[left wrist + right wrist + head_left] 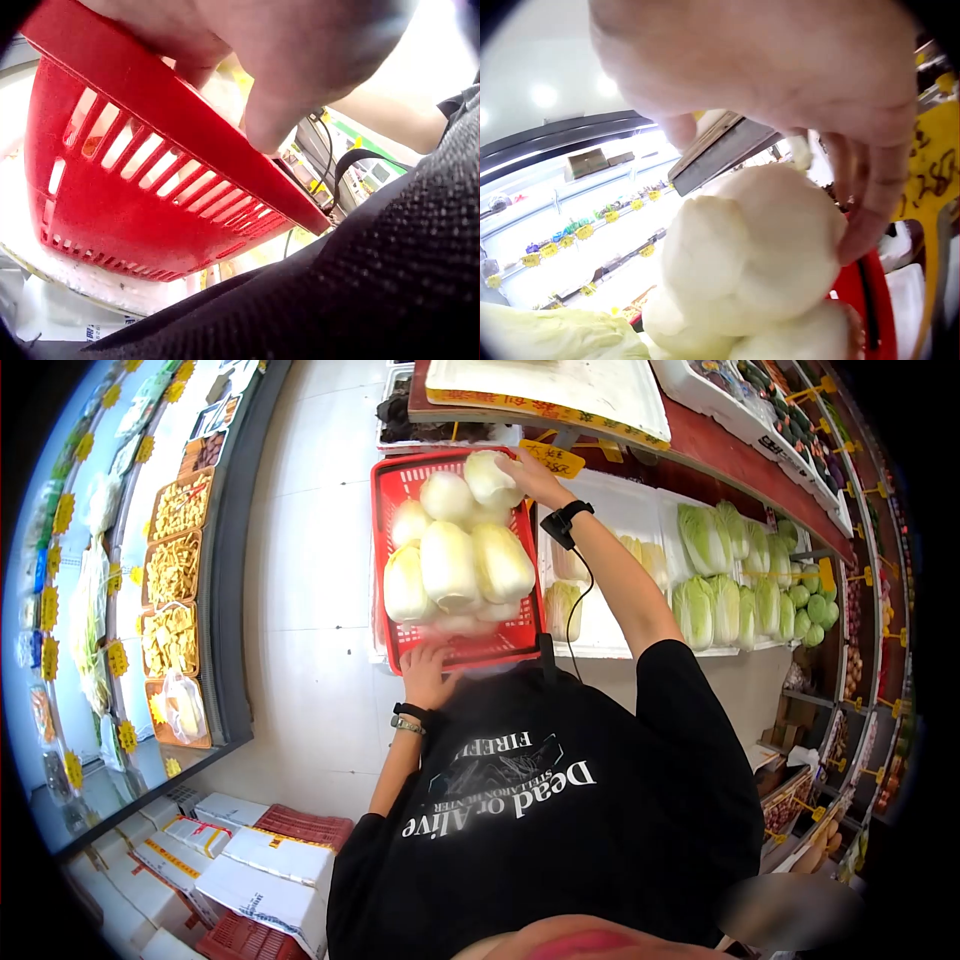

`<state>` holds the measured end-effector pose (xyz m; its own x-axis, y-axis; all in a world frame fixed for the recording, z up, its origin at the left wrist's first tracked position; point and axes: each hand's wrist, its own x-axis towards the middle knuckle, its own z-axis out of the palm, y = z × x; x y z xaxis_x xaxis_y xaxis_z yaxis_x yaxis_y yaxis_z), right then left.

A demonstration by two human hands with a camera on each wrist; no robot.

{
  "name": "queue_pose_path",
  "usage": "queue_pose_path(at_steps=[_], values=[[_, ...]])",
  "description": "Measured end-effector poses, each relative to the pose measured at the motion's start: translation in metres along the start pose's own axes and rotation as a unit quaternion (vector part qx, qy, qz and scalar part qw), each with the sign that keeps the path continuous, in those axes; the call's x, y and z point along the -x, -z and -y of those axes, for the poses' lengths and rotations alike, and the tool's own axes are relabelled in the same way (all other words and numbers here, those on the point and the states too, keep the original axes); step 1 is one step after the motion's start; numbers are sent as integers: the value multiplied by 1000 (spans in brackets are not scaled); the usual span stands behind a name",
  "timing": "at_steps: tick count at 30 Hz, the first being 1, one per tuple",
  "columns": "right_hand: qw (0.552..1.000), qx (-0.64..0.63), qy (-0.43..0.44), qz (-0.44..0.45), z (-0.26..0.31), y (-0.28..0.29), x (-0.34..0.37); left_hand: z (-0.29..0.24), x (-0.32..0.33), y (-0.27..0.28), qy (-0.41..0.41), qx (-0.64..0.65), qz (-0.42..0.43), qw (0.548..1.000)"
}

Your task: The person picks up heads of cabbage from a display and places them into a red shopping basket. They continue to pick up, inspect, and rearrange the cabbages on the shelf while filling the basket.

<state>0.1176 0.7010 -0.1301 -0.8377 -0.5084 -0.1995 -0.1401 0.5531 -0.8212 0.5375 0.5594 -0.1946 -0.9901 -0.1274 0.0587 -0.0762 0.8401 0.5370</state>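
Observation:
A red plastic basket (377, 550) is heaped with pale napa cabbages (448, 565), their thick white ends showing. My right hand (537, 478) is at the far right corner, its fingers bent round the side of a napa cabbage (492, 480) on top of the heap. In the right wrist view, fingertips (851, 251) touch the right side of that white cabbage (757, 240), while the thumb is on the other side. My left hand (428, 675) rests across the basket's near rim, fingers loosely extended inward. Its fingers partly disappear behind the red rim (217, 135) in the left wrist view.
Right of the basket are white trays with more napa cabbages (710, 610) and round green cabbages (815, 615). A yellow price sign (553, 458) stands beside my right hand. Beyond the basket is a raised white tray (550, 390). White boxes (265, 885) are stacked at lower left.

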Motion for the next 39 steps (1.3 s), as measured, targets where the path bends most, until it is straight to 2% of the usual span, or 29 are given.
queue_pose_path(at_steps=[2,3,6,9,12,13,16,19,23,27,30,31,34,35,38,39], values=[[997,5,75,-28,-21,-3,13,0,1,1,-4,-7,6,1000],[995,-36,93,-24,-30,-4,16,0,0,0,-3,-10,12,1000],[995,-84,41,-46,-49,-10,25,0,0,0,2,-17,24,1000],[981,-177,46,-60,-27,-16,44,0,1,0,4,-18,23,1000],[992,-103,52,-57,-28,-19,37,-3,0,1,12,-18,20,1000],[997,15,28,-73,-23,-18,36,-4,-1,1,15,-17,18,1000],[975,136,98,-148,-11,-27,34,-4,1,-1,19,-15,15,1000],[969,145,137,-148,-10,-29,28,-2,2,-2,15,-7,-5,1000],[973,116,114,-161,5,-26,35,1,2,-3,21,-20,-7,1000],[974,92,171,-117,56,-27,45,5,6,-4,29,-4,-3,1000],[936,203,273,-96,96,-45,42,6,6,-8,28,5,2,1000],[920,198,316,-120,106,-57,40,7,7,-7,26,5,7,1000],[910,269,297,-109,141,-87,44,7,6,-4,27,-1,5,1000],[915,261,296,-81,151,-95,43,7,5,-4,29,-1,2,1000],[890,349,289,-46,162,-125,28,4,7,-2,27,5,-8,1000],[863,399,305,-55,148,-138,10,4,7,-2,23,7,-17,1000]])
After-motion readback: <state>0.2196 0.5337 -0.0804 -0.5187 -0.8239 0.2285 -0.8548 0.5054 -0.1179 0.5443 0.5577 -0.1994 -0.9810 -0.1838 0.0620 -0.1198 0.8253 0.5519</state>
